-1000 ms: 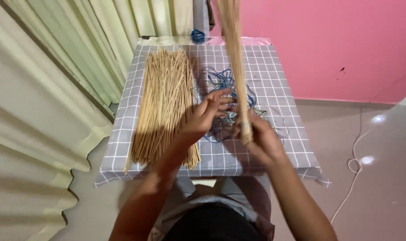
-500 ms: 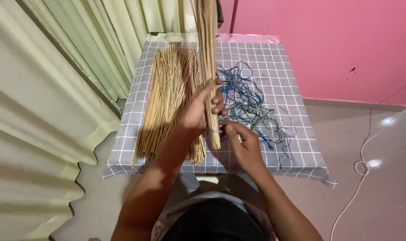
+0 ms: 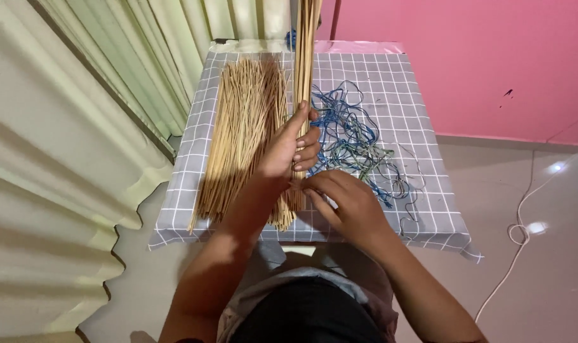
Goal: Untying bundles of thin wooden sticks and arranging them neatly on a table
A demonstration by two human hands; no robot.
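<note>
My left hand (image 3: 290, 145) grips a thin upright bundle of tan sticks (image 3: 305, 51) that rises past the top of the view. Just below it, my right hand (image 3: 343, 202) has its fingers closed at the bundle's lower end; the end itself is hidden, so what the fingers pinch is unclear. A wide pile of loose tan sticks (image 3: 243, 127) lies on the left half of the small table (image 3: 397, 95) with its grey checked cloth. A tangle of blue and green strings (image 3: 352, 140) lies to the right of my hands.
Pale green curtains (image 3: 79, 127) hang along the left. A pink wall (image 3: 466, 57) stands behind the table. A white cable (image 3: 520, 222) runs over the floor at right. A blue roll of string (image 3: 291, 37) sits at the table's far edge.
The stick bundle passed from my right hand to my left and shifted left. My right hand dropped to its lower end. The view moved slightly closer.
</note>
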